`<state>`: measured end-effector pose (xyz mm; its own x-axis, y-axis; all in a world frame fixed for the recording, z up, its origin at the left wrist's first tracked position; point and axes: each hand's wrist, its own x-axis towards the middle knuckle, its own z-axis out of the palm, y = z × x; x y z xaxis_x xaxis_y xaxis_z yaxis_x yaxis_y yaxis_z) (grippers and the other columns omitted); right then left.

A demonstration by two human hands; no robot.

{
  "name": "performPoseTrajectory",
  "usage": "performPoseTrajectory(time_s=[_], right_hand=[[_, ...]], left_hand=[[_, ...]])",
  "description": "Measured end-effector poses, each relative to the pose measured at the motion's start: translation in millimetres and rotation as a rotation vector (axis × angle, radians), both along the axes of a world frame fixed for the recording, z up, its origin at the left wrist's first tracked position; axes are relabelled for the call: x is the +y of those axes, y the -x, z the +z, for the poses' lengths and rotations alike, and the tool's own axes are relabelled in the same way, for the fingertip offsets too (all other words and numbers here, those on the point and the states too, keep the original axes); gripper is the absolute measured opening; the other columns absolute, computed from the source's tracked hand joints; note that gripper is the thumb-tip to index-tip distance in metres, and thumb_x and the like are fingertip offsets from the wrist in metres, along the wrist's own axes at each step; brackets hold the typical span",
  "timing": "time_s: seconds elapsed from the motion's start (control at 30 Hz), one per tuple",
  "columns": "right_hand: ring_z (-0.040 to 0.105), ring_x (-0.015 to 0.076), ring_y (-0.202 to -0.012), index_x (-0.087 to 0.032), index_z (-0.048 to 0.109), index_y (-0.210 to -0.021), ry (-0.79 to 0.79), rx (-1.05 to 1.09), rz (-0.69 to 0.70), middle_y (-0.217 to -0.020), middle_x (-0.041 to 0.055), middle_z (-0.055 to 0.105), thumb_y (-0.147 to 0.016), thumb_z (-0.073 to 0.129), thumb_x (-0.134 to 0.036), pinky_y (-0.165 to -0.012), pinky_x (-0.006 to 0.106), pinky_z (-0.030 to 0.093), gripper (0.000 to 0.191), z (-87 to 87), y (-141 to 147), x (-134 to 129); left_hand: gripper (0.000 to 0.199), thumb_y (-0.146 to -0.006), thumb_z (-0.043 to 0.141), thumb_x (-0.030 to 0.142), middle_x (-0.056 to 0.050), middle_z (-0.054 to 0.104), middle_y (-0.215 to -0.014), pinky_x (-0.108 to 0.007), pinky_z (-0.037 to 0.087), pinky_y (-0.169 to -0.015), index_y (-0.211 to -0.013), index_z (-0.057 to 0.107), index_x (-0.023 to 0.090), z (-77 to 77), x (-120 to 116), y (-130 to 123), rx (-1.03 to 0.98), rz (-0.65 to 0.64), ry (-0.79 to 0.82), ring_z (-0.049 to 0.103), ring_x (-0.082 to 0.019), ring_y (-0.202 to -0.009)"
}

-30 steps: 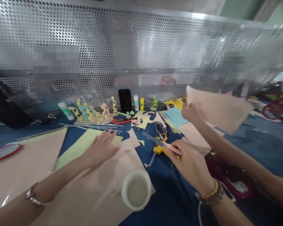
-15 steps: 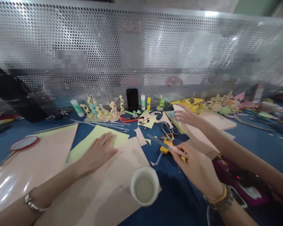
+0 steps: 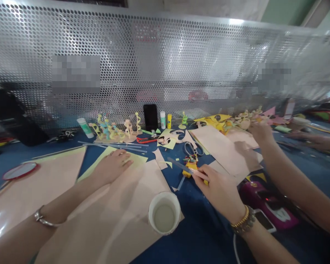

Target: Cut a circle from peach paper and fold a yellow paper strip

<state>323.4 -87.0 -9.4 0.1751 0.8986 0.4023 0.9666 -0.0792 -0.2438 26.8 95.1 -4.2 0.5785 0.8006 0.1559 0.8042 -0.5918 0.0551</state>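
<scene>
My left hand (image 3: 111,167) lies palm down, fingers stretched out, across a pale yellow-green sheet (image 3: 95,161) and a large pinkish-beige sheet (image 3: 137,187). My right hand (image 3: 218,187) pinches a thin translucent stick (image 3: 178,165) between thumb and fingers; the stick points up and left over the table, and its near part looks pinkish. Behind the stick sits a small yellow object (image 3: 191,168) with multicoloured bits on top. Left of my right hand, a white paper cup (image 3: 164,212) holds a cloudy liquid. Scissors (image 3: 193,148) lie just beyond the yellow object.
Another person's hand (image 3: 261,130) reaches in from the right. At the back stand curled paper figures (image 3: 115,130), a black phone (image 3: 150,116) and glue sticks (image 3: 163,120) before a perforated metal panel (image 3: 121,58). A magenta object (image 3: 277,209) lies at right; a round mirror (image 3: 20,171) at left.
The other person's hand has moved right, off the paper stack. My left hand's fingers have drawn slightly together. My right hand keeps its hold on the stick; the view has shifted a little.
</scene>
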Motion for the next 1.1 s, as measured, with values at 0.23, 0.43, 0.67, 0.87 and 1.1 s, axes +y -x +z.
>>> performPoseTrajectory(time_s=[0.23, 0.43, 0.67, 0.87, 1.1], right_hand=[[0.063, 0.0191, -0.053, -0.021, 0.054, -0.079, 0.084, -0.131, 0.034, -0.063, 0.0003, 0.066, -0.093, 0.047, -0.040, -0.046, 0.026, 0.019, 0.025, 8.8, 24, 10], [0.069, 0.0208, -0.068, -0.018, 0.055, -0.086, 0.133, -0.221, 0.113, -0.078, 0.0041, 0.070, -0.096, 0.043, -0.037, -0.046, 0.025, 0.026, 0.024, 18.1, 48, 41], [0.068, 0.0205, -0.070, -0.020, 0.057, -0.092, 0.227, -0.237, 0.150, -0.086, 0.0023, 0.069, -0.087, 0.060, -0.041, -0.048, 0.026, 0.034, 0.022, 13.9, 39, 43], [0.067, 0.0225, -0.070, -0.019, 0.058, -0.098, 0.247, -0.201, -0.032, -0.095, 0.0064, 0.065, -0.087, 0.057, -0.038, -0.050, 0.028, 0.037, 0.022, 10.4, -6, 6], [0.069, 0.0242, -0.072, -0.021, 0.061, -0.108, 0.249, -0.131, -0.065, -0.092, 0.0059, 0.071, -0.087, 0.056, -0.034, -0.054, 0.029, 0.040, 0.025, -3.8, -17, -2]], left_hand=[[0.034, -0.094, 0.038, 0.040, -0.006, 0.062, -0.119, -0.036, 0.042, -0.098, -0.113, 0.059, 0.020, 2.3, -23, -19, -0.051, -0.137, -0.002, 0.054, -0.022, -0.113], [0.033, -0.092, 0.042, 0.034, -0.007, 0.062, -0.124, -0.041, 0.039, -0.102, -0.117, 0.060, 0.022, -13.8, -30, -25, -0.052, -0.209, -0.009, 0.049, -0.025, -0.120], [0.041, -0.095, 0.034, 0.038, -0.007, 0.057, -0.132, -0.043, 0.043, -0.096, -0.127, 0.054, 0.024, -28.7, -33, -15, -0.049, -0.194, -0.006, 0.049, -0.026, -0.121], [0.042, -0.095, 0.033, 0.039, -0.007, 0.055, -0.134, -0.043, 0.041, -0.098, -0.130, 0.052, 0.025, -30.5, -33, -12, -0.044, -0.187, 0.003, 0.047, -0.026, -0.123], [0.043, -0.095, 0.033, 0.039, -0.006, 0.053, -0.136, -0.044, 0.039, -0.099, -0.132, 0.050, 0.025, -33.0, -31, -13, -0.024, -0.180, 0.022, 0.045, -0.025, -0.126]])
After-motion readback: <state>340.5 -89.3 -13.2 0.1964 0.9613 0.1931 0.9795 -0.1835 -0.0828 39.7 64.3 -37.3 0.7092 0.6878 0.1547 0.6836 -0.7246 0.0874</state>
